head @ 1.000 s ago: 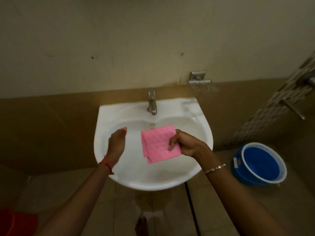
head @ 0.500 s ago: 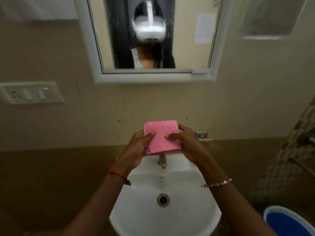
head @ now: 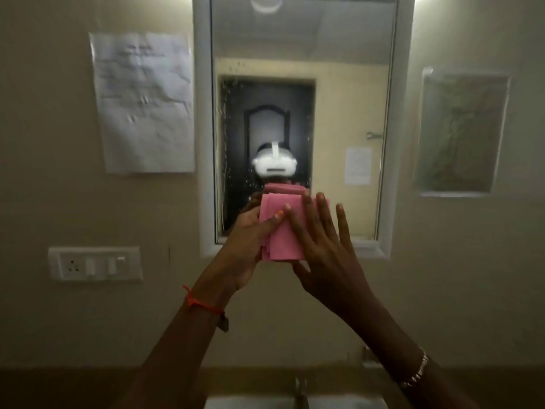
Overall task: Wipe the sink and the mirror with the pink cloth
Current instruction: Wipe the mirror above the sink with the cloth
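- A dim washroom wall is filling the view, with a white-framed mirror [head: 300, 122] hanging in the middle of it, a creased paper notice [head: 144, 101] taped to its left, a switch plate [head: 94, 263] sitting lower down on the left, and a plastic-covered sheet [head: 461, 134] showing on the right.
- The sink [head: 253, 404] is only peeking in at the bottom edge, with the tap [head: 300, 388] rising just above it; too little of the basin is showing to judge whether it is clean.
- The pink cloth [head: 281, 228] is sitting folded between both hands, raised in front of the lower part of the mirror; whether it is touching the glass I cannot tell.
- The left hand [head: 250, 237] is gripping the cloth from the left side, its thumb lying across the front.
- The right hand [head: 321, 243] is lying against the cloth's right side with fingers spread and straight, flattening it rather than pinching it.
- Specks and drip marks are showing on the glass, mostly down the left side, so the mirror is looking unwiped.
- My reading: the mirror step is just beginning, with the whole pane left to do; the sink's part I cannot settle from here.
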Tool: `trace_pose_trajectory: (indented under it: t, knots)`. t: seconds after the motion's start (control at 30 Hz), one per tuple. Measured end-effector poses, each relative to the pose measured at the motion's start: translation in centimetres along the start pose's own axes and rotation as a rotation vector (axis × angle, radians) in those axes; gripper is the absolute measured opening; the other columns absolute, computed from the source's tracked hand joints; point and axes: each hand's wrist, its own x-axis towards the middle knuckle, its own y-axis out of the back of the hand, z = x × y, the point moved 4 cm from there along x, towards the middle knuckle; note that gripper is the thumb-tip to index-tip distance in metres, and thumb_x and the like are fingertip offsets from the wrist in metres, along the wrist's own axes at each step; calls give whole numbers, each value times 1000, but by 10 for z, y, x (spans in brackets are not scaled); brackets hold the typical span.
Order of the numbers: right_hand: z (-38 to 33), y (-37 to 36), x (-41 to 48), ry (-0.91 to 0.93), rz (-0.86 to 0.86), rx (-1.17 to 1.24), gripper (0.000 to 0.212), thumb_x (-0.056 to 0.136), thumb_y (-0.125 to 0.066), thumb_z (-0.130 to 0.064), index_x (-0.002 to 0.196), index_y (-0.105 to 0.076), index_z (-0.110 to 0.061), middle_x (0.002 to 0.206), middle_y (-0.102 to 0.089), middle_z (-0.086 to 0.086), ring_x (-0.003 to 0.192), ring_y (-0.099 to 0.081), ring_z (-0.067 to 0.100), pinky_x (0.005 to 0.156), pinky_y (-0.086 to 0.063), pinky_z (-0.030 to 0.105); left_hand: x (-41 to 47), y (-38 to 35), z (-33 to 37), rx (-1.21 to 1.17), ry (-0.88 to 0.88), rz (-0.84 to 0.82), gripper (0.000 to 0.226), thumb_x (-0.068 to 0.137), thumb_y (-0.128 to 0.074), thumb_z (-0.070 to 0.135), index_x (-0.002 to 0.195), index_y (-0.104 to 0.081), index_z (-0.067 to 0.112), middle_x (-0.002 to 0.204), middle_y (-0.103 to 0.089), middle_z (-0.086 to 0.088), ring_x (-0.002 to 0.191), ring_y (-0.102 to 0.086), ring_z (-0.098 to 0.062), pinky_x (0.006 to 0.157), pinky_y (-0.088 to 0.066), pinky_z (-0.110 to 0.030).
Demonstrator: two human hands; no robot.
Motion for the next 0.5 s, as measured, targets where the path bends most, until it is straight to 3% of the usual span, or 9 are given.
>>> trace_pose_trajectory:
  t: [0.13, 0.3, 0.37, 0.5]
  knots:
    - [10, 11, 57, 89, 197, -127, 85, 74, -71, -5, 142, -20, -1, 147, -29, 27, 137, -25, 40, 110, -27, 55, 26, 0, 45, 73, -127, 11, 28, 95, -40, 27, 121, -50, 21, 104, -62, 1, 93, -62, -15, 63, -56, -22]
    - [25, 16, 130, 166, 308, -5, 72, 85, -40, -29, 141, -1, -6, 147, -23, 28, 137, -21, 37, 109, -29, 55, 62, 10, 103, 113, -298, 49, 34, 98, -33, 21, 131, -39, 14, 101, -54, 3, 89, -57, -11, 60, -57, -16]
    - [33, 12, 161, 168, 338, 29, 80, 84, -55, -24, 142, -2, -8, 148, -18, 28, 138, -19, 38, 108, -29, 57, 79, 15, 122, 121, -354, 74, 35, 99, -31, 20, 132, -36, 12, 97, -51, 3, 85, -55, -10, 55, -54, -11]
    - [40, 8, 220, 151, 370, 62, 91, 72, -77, -20, 139, -17, -5, 144, -29, 31, 132, -31, 44, 106, -31, 56, 113, 32, 154, 113, -442, 219, 42, 98, -30, 30, 132, -36, 6, 97, -52, -3, 77, -54, -11, 47, -50, -9]
